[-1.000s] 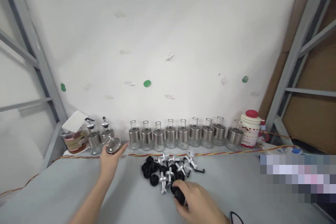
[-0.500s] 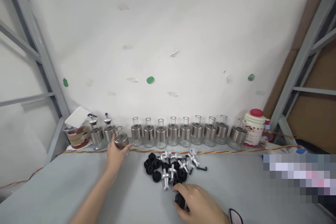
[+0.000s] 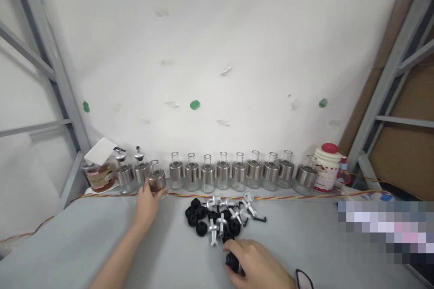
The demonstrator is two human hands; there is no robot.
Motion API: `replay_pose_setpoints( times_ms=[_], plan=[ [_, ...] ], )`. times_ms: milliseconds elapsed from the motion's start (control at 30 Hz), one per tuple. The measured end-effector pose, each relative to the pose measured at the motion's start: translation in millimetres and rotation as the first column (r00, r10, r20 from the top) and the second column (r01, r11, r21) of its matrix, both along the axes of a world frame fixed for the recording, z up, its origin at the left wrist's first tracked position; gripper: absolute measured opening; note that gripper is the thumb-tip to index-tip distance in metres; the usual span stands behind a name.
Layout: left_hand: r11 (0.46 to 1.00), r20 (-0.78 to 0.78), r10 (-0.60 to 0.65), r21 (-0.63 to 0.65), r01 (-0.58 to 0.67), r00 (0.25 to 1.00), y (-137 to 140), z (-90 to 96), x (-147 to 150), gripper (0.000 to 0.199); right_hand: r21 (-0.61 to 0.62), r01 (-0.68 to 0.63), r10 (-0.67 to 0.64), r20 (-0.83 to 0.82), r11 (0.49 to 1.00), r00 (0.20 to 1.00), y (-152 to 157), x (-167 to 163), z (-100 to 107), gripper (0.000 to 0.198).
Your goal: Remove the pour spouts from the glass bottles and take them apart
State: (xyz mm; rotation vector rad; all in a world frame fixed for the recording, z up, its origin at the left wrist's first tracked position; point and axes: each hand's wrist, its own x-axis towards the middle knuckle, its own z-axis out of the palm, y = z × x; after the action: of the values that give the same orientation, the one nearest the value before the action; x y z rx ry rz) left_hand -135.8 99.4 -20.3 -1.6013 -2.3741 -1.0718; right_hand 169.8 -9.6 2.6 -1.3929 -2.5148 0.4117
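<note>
My left hand (image 3: pixel 146 205) is closed around the lower part of a glass bottle with a brushed metal sleeve (image 3: pixel 157 179); its neck carries no spout. To its left stand two similar bottles with pourer spouts (image 3: pixel 139 156) fitted. At the front, my right hand (image 3: pixel 256 264) has thumb and fingers round a black ribbed stopper (image 3: pixel 232 260), partly hidden by the hand. Just beyond it lies a pile of black round caps (image 3: pixel 201 228) and silver pourer spouts (image 3: pixel 222 221).
Several open bottles (image 3: pixel 207 172) line the wall behind a red and yellow twisted wire (image 3: pixel 271 198). A jar (image 3: pixel 101 176) stands at the left end, a cream canister with a red lid (image 3: pixel 327 167) at the right. Grey metal frames (image 3: pixel 57 72) flank the table.
The left hand's fingers have slipped lower and closed in around the bottle, which sits slightly more upright. My right hand keeps the black stopper in nearly the same place.
</note>
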Motion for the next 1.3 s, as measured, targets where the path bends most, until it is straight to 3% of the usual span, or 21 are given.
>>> replay_pose_setpoints(
  times_ms=[400,633,900,967,1033,1067,1133,1167,1233,1300],
  plan=[
    [0.992,-0.040,-0.064,-0.110,0.059,0.997,5.0,-13.7,-14.4,0.055,0.002,-0.015,0.015,-0.011,1.000,1.000,-2.7,1.1,1.5,0.024],
    [0.991,0.001,-0.109,-0.073,0.109,0.994,5.1,-12.6,-7.7,0.060,-0.104,0.035,-0.049,-0.134,0.994,0.990,2.2,1.2,-2.0,0.037],
    [0.991,-0.037,-0.114,0.059,0.116,0.993,-9.9,10.0,16.7,0.051,-0.154,0.136,-0.185,-0.371,0.979,0.910,9.7,6.9,-3.8,0.047],
    [0.981,-0.044,-0.183,0.060,0.186,0.982,-24.3,20.1,34.9,0.041,-0.198,0.159,-0.229,-0.412,0.967,0.882,11.7,6.1,-8.9,0.046],
    [0.944,-0.052,-0.329,0.017,0.330,0.943,-45.6,28.5,60.5,0.031,-0.295,0.129,-0.262,-0.475,0.947,0.840,13.7,3.5,-15.1,0.040],
    [0.898,-0.062,-0.439,-0.025,0.439,0.896,-57.7,31.6,74.7,0.027,-0.346,0.089,-0.268,-0.513,0.934,0.815,14.4,1.8,-17.8,0.038],
    [0.652,-0.171,-0.757,-0.148,0.743,0.631,-80.9,35.2,101.5,0.022,-0.422,-0.016,-0.258,-0.584,0.907,0.770,14.4,-1.9,-21.3,0.037],
    [0.574,-0.238,-0.813,-0.168,0.802,0.532,-90.2,35.9,112.6,0.023,-0.442,-0.074,-0.243,-0.618,0.894,0.748,13.6,-3.6,-21.7,0.040],
    [0.497,-0.285,-0.854,-0.201,0.844,0.435,-101.9,35.2,128.1,0.020,-0.461,-0.180,-0.217,-0.681,0.869,0.700,11.0,-6.3,-20.2,0.054],
    [0.466,-0.258,-0.875,-0.217,0.858,0.410,-104.8,32.3,135.3,0.017,-0.503,-0.252,-0.236,-0.717,0.827,0.656,8.2,-7.8,-16.6,0.070]
  ],
)
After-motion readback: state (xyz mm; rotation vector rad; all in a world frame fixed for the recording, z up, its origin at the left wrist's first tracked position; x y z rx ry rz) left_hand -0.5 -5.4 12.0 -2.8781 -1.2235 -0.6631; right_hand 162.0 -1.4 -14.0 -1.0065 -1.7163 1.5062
